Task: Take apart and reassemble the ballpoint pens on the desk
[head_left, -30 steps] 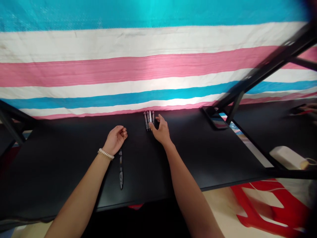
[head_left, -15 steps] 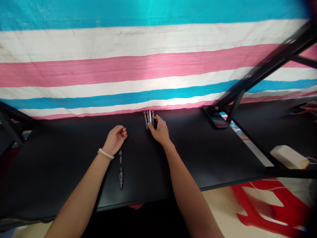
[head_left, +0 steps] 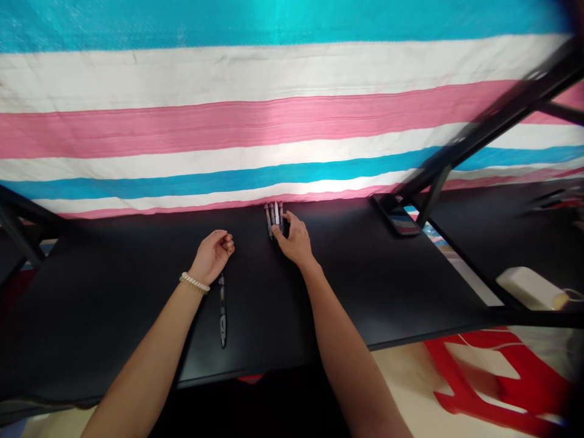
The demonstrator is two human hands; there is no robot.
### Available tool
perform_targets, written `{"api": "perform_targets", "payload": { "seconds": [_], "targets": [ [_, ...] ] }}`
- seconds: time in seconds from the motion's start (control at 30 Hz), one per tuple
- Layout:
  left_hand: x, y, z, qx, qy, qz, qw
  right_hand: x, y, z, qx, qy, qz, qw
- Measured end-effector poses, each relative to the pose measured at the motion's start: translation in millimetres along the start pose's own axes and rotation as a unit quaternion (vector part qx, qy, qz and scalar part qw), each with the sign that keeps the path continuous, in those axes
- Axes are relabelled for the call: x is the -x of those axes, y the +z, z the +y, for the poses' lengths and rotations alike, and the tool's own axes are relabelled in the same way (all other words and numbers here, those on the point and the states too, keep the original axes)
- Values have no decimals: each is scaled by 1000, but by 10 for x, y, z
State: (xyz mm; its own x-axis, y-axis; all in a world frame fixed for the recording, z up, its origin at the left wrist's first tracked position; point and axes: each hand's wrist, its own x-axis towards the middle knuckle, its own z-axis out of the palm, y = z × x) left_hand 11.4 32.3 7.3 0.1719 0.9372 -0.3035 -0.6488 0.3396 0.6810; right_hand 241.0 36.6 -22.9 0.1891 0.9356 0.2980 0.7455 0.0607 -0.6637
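Note:
Several pens [head_left: 276, 213] lie side by side at the far edge of the black table, pointing away from me. My right hand [head_left: 294, 240] bends round their near ends, the thumb across them and the fingers along their right side. To the left, my left hand [head_left: 214, 255] rests on the tabletop with its fingers curled in and nothing visible in them. A beaded bracelet [head_left: 194, 282] circles that wrist. One more pen [head_left: 222, 316], clear with a grey grip, lies alone just below the left hand, tip towards me.
A dark phone [head_left: 396, 216] lies at the back right beside a black metal frame [head_left: 483, 131]. Behind the table [head_left: 374, 280] hangs a striped sheet [head_left: 182, 131]. A white box-like object [head_left: 529, 287] and a red stool [head_left: 493, 383] are on the right.

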Motion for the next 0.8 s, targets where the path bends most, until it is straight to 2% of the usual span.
{"api": "perform_targets", "payload": {
  "seconds": [0.4,0.53,0.63,0.67,0.7,0.73,0.8],
  "targets": [
    [-8,-4,9,6,-3,6,1000,19,11,-2,-5,2,-7,1000],
    [-1,3,10,3,-3,1,1000,64,3,-32,-1,-3,36,999],
    [17,12,24,6,-7,-18,1000,203,-119,-224,16,18,80,997],
    [26,15,35,10,-11,-28,1000,291,-182,-332,13,28,64,997],
    [35,16,49,13,-17,-38,999,403,-249,-459,-4,33,14,999],
    [45,15,66,16,-24,-48,998,539,-313,-600,-32,31,-63,997],
    [64,6,103,18,-42,-60,997,859,-409,-894,-74,-6,-215,974]
  ]
}}
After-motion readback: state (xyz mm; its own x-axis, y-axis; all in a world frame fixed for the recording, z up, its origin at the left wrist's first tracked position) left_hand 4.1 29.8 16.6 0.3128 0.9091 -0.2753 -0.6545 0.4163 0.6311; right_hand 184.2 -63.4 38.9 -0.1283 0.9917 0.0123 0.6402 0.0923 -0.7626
